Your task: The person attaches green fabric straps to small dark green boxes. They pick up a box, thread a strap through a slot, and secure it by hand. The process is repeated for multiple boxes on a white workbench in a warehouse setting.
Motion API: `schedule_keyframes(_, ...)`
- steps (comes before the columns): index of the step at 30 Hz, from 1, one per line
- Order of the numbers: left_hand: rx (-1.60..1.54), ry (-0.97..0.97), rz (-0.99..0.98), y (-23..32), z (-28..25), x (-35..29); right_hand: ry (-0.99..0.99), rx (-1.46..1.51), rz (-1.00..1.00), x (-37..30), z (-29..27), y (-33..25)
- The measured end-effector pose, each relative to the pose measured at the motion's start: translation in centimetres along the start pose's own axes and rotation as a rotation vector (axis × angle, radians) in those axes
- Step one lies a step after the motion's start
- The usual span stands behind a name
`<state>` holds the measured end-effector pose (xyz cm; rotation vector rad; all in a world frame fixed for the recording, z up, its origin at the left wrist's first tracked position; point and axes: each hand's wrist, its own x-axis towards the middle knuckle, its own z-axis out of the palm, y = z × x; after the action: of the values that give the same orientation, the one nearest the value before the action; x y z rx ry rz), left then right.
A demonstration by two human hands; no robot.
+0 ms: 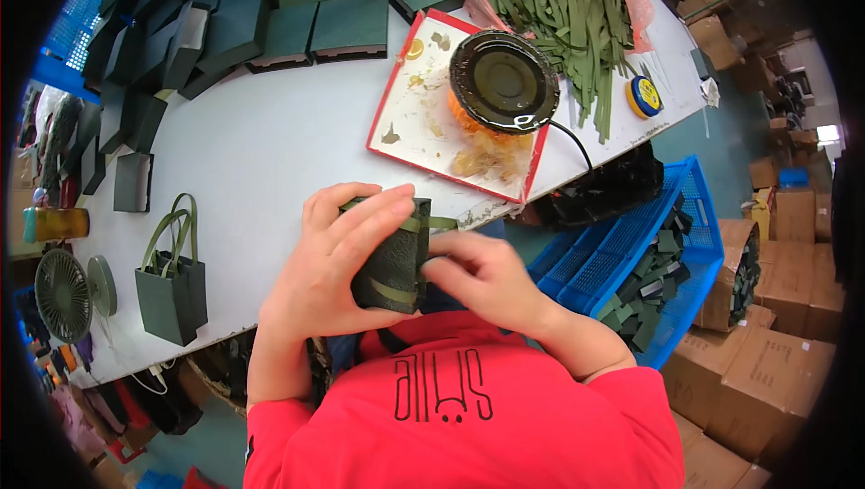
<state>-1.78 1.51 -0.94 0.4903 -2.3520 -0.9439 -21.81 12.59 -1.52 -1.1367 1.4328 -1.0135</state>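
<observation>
Left hand — fingers gripping a bag by the desk's near edge; right hand — fingers curled beside it, grip indiscernible.

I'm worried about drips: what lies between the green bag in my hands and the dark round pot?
In the head view, a strip of white tabletop lies nearest the green bag, then the red-edged board under the dark pot.
</observation>
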Motion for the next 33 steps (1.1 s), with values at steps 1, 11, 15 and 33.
schedule_keyframes(1, -0.056, 0.029, -0.011, -0.2, -0.1, -0.2, 0.106, 0.040, -0.064, -0.2, -0.3, -0.7)
schedule_keyframes(11, -0.627, 0.084, -0.049, -1.9, -1.0, -3.1, 0.547, 0.480, -0.463, -0.3, -4.1, 1.0)
schedule_keyframes(15, -1.055, 0.147, -0.117, -1.9, 0.1, -3.6, 0.427, 0.590, -0.455, 0.4, -3.6, 0.4)
schedule_keyframes(33, 0.157, -0.006, -0.116, 0.9, -1.5, -1.6, -0.100, -0.390, -0.400, 1.2, 1.5, -3.5)
